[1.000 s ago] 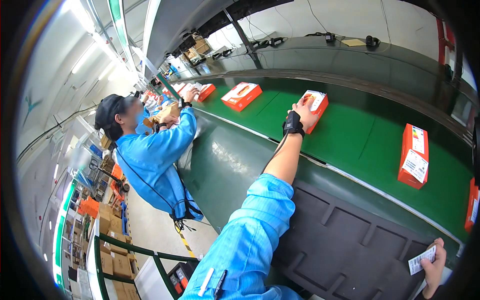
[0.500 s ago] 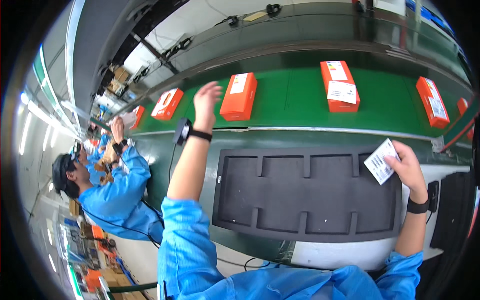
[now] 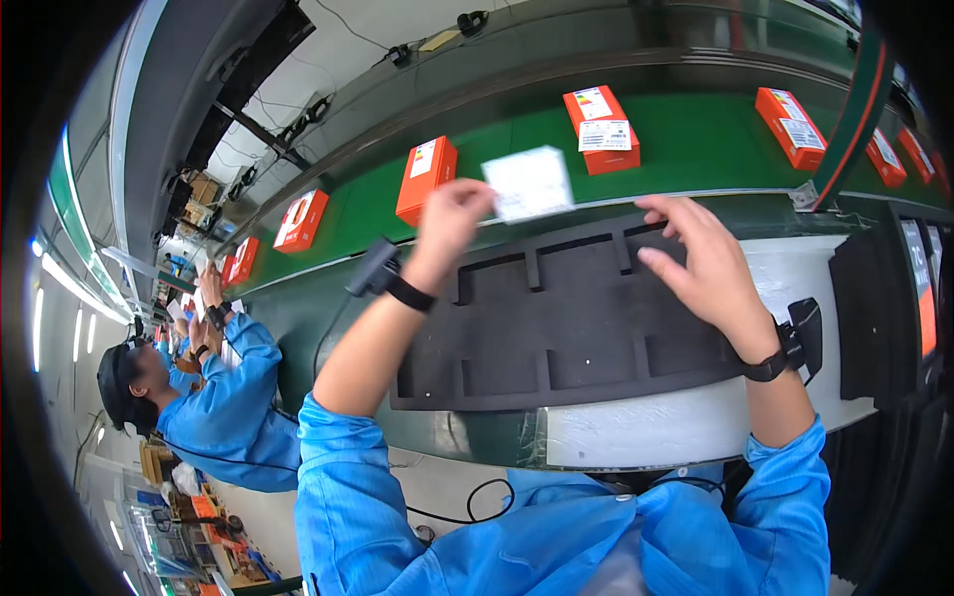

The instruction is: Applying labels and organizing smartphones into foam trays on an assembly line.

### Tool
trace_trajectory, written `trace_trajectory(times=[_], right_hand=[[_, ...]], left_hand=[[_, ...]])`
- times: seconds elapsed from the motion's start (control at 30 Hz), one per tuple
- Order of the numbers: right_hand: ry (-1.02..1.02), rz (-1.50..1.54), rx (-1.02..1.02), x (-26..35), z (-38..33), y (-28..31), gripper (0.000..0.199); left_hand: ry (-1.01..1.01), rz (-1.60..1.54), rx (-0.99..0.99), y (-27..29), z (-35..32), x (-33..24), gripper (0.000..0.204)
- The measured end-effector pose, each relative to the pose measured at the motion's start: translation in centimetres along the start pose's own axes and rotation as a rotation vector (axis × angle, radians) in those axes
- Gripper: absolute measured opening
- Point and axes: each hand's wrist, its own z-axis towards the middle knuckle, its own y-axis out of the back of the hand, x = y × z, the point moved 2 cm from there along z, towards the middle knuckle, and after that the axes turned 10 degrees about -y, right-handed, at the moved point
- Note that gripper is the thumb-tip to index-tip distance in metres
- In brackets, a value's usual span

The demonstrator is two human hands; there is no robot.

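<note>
My left hand [image 3: 452, 214] pinches the white label [image 3: 529, 183] by its edge — thin, floppy, feather-light — right hand [image 3: 701, 263] fingers spread, empty.

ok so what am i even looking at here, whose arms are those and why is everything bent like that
This is one picture from a wide fisheye camera worn on a person's head, looking down at their own hands. That lens bends straight edges toward the rim.

The two forearms in blue sleeves belong to the wearer. The left hand holds up a small white card, blurred by motion. The right hand is open beside it and holds nothing. Both wrists carry black straps.

Under the hands lies a black foam tray with empty compartments. Behind it runs a green conveyor belt carrying orange boxes, spaced apart. At the left another person in blue works at the same belt.
</note>
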Motion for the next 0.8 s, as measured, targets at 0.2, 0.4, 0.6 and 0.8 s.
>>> trace_trajectory(times=[0.2,0.4,0.6,0.8], right_hand=[[0.314,-0.226,0.247,0.6,-7.8,-0.5,0.039],[0.176,-0.376,0.181,0.2,-13.4,0.1,0.044],[0.266,-0.542,0.197,-0.1,-13.0,-2.3,0.034],[0.417,-0.731,-0.181,3.7,-14.4,4.0,0.023]], left_hand=[[0.322,0.145,-0.085,12.6,3.9,10.6,0.016],[0.412,0.340,-0.164,16.8,5.1,17.5,0.027],[-0.076,0.892,-0.383,20.1,-1.8,22.9,0.040],[-0.017,0.448,-0.339,17.1,-9.8,23.8,0.040]])
